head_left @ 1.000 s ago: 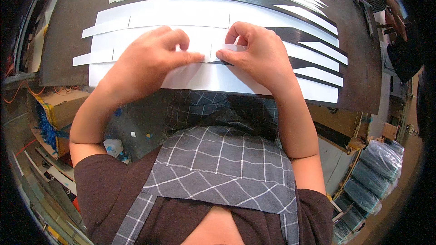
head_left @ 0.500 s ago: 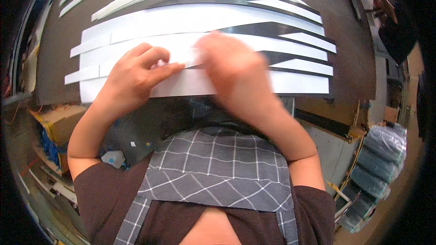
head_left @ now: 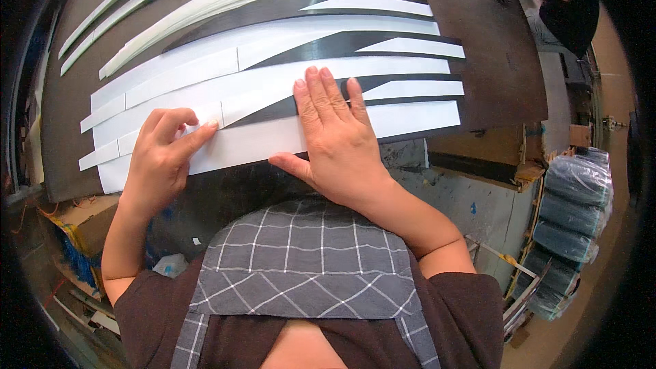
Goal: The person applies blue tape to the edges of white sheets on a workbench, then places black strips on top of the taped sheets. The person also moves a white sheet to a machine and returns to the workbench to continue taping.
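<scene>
My left hand (head_left: 167,150) rests with curled fingers at the near left of a layered stack of white sheets (head_left: 246,147). Its thumb tip presses on a narrow white paper strip (head_left: 154,128), just left of a seam. My right hand (head_left: 335,130) lies flat with fingers stretched forward and the thumb out to the left. It covers part of the near white sheet and a black tapering area (head_left: 270,111). Beyond it, a second white strip (head_left: 181,78) with similar seams runs across the stack. White pointed ends (head_left: 413,89) lie to the right.
Several loose white strips (head_left: 246,7) fan out farther back on the dark table (head_left: 495,89). Cardboard (head_left: 478,154) sits below the table's right edge. Plastic-wrapped dark bundles (head_left: 570,205) stand at the right. Another person (head_left: 570,14) is at the far right.
My right hand has gone from a blurred, bent pose to lying flat. My left hand has drawn left along the strip, uncovering a seam. The whole view has shifted and turned slightly.
</scene>
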`<state>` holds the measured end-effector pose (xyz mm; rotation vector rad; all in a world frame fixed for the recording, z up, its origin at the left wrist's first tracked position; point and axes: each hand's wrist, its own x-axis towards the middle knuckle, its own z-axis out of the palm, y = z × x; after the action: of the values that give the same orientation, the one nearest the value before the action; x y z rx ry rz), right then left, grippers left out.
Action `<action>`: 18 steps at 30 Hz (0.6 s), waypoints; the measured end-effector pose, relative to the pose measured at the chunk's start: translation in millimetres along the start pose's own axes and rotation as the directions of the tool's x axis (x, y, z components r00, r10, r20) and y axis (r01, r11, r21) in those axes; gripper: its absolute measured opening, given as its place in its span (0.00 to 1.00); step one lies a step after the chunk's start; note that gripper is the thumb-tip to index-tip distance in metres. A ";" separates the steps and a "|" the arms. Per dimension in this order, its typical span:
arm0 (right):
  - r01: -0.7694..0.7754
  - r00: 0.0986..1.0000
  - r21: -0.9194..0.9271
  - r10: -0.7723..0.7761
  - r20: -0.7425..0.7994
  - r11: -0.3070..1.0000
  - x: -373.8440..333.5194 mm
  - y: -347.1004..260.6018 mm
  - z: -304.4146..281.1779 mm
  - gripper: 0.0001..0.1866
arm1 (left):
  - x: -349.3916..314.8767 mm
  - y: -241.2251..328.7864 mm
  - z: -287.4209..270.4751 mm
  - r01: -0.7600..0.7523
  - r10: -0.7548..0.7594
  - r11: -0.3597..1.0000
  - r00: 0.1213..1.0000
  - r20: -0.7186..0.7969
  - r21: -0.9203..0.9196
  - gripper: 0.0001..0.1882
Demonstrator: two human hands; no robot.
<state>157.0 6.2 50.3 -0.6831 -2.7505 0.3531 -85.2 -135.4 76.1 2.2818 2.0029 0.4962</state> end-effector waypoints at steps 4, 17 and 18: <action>-0.025 0.998 0.065 0.021 0.060 0.998 0.0 9.5 -10.1 0.47 | -7.0 -0.3 -3.7 0.024 -0.024 0.999 1.000 0.000 -0.024 0.26; -0.147 0.973 -0.091 0.160 0.167 0.985 4.1 115.6 -72.1 0.14 | 17.1 -20.7 -11.1 0.260 -0.256 0.927 0.965 0.049 -0.270 0.26; -0.134 0.973 -0.110 0.151 0.174 0.985 4.5 119.0 -74.9 0.13 | 22.3 -18.6 -13.7 0.298 -0.282 0.910 0.955 0.096 -0.288 0.26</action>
<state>227.4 122.9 85.2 -0.9201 -2.9144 0.3274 -104.6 -113.1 88.6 1.7668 2.0300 0.6537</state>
